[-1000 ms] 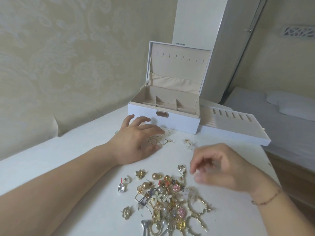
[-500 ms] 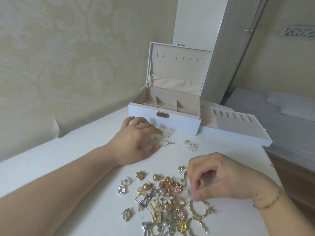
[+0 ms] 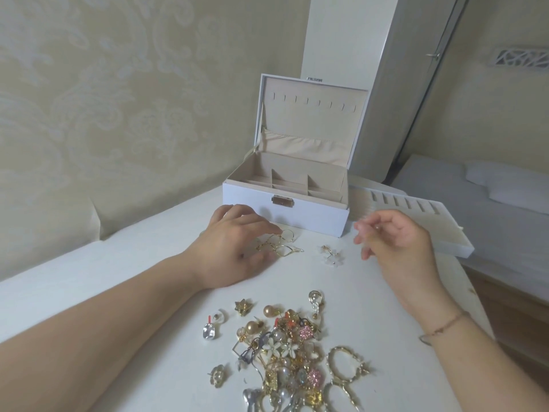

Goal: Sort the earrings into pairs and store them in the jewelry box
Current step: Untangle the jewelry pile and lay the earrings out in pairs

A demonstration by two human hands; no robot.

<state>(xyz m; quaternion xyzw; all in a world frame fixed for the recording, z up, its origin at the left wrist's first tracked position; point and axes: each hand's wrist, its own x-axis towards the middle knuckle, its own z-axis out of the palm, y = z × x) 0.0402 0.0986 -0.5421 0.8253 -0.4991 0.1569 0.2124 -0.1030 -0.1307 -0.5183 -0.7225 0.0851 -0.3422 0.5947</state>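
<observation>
A white jewelry box (image 3: pixel 309 217) stands open at the back of the table, its beige compartments bare. My left hand (image 3: pixel 234 251) lies flat in front of it, fingertips touching a pair of thin gold wire earrings (image 3: pixel 282 248). My right hand (image 3: pixel 395 242) hovers to the right of the box, thumb and forefinger pinched on a tiny pale earring that barely shows. A white flower earring (image 3: pixel 331 254) lies between my hands. A mixed pile of earrings (image 3: pixel 291 346) lies near me, with gold hoops (image 3: pixel 346 362) at its right.
The box's removable tray (image 3: pixel 430 233), with ring slots, lies to the right of the box near the table's right edge. A patterned wall runs along the left. A white cabinet stands behind the box, and a bed lies at the far right.
My right hand has lifted from the pile and moved up and right toward the box, fingers still pinched. My left hand has stayed on the gold wire earrings.
</observation>
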